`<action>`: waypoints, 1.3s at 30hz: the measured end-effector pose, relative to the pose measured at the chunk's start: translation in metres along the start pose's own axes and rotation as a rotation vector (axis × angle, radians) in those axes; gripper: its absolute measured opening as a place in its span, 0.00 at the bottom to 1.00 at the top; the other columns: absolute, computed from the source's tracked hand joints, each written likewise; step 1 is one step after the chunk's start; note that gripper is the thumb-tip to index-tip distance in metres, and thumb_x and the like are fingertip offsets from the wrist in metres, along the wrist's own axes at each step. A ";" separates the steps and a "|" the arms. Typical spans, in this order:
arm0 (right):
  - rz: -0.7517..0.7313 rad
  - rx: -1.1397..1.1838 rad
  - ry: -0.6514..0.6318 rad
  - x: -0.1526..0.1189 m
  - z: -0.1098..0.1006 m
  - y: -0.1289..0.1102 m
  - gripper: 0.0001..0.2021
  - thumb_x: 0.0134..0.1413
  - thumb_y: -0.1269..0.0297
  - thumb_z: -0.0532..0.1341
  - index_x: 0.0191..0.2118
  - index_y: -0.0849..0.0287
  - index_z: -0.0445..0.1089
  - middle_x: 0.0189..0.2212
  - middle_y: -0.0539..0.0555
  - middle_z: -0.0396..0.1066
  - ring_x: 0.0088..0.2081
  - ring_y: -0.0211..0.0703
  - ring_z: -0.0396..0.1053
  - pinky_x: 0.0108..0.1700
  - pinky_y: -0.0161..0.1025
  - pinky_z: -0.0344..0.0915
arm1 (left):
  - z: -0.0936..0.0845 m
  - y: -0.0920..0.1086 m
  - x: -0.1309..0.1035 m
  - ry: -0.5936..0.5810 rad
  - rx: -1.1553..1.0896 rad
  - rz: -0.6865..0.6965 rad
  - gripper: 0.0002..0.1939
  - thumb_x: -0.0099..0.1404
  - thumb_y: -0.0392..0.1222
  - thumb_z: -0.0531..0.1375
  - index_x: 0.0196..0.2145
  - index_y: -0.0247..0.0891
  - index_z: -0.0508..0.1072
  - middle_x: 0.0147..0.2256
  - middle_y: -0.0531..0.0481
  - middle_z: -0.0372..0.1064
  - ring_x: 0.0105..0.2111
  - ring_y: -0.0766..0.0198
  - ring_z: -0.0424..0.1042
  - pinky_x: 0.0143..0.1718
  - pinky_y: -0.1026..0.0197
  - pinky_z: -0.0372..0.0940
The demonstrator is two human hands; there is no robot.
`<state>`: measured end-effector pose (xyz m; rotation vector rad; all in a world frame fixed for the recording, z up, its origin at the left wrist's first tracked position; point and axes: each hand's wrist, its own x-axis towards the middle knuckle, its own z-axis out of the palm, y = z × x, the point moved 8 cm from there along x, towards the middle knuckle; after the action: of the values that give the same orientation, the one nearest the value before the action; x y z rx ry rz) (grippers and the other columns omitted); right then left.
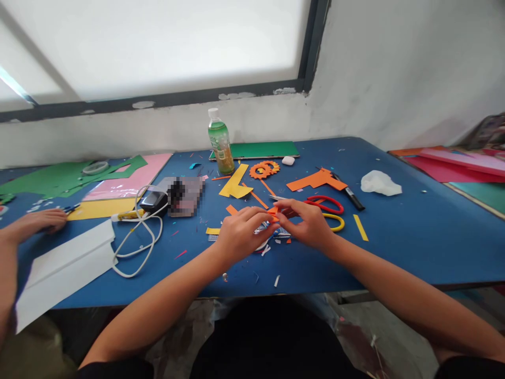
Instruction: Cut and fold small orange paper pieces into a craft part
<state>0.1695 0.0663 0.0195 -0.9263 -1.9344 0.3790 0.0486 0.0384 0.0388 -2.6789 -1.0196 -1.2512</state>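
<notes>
2 hands: left hand [245,231] and right hand [303,222], fingertips of both pinching 1 small orange paper piece [273,211] between them, over the blue table [410,231] | just beside right hand: 2 handle loops, red [328,199] and yellow [341,223] | beyond: 1 yellow L-shaped cutout [235,185], 2 orange toothed rings [268,169], 1 orange angled cutout [315,180], 1 bottle [221,146] | far left: 1 co-worker's hand [49,220]

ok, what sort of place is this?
Likely a craft workspace, perhaps a classroom: red-and-yellow-handled metal scissors, toothed orange paper-like rings and cut green sheets share one long blue table.
</notes>
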 end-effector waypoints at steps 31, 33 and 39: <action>0.039 0.148 -0.112 0.000 0.007 0.000 0.10 0.53 0.68 0.57 0.42 0.60 0.70 0.33 0.54 0.76 0.32 0.40 0.75 0.35 0.35 0.72 | 0.004 -0.021 0.008 -0.060 -0.167 -0.112 0.03 0.60 0.35 0.59 0.32 0.35 0.72 0.28 0.51 0.75 0.25 0.71 0.73 0.26 0.72 0.67; 0.095 0.145 -0.099 0.000 0.008 0.005 0.10 0.52 0.68 0.57 0.41 0.61 0.70 0.33 0.54 0.76 0.33 0.41 0.75 0.36 0.36 0.72 | 0.004 -0.014 0.006 -0.041 -0.073 -0.022 0.03 0.60 0.34 0.58 0.32 0.35 0.72 0.28 0.50 0.75 0.25 0.69 0.73 0.27 0.70 0.67; 0.138 0.161 -0.117 0.001 0.012 0.009 0.10 0.51 0.70 0.56 0.40 0.61 0.70 0.31 0.54 0.76 0.32 0.41 0.74 0.34 0.35 0.71 | 0.004 -0.011 0.004 -0.019 0.020 0.015 0.04 0.62 0.37 0.57 0.33 0.35 0.71 0.30 0.48 0.75 0.29 0.66 0.74 0.30 0.66 0.68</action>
<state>0.1633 0.0746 0.0086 -0.9509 -1.9178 0.6729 0.0468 0.0505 0.0359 -2.6841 -1.0063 -1.2088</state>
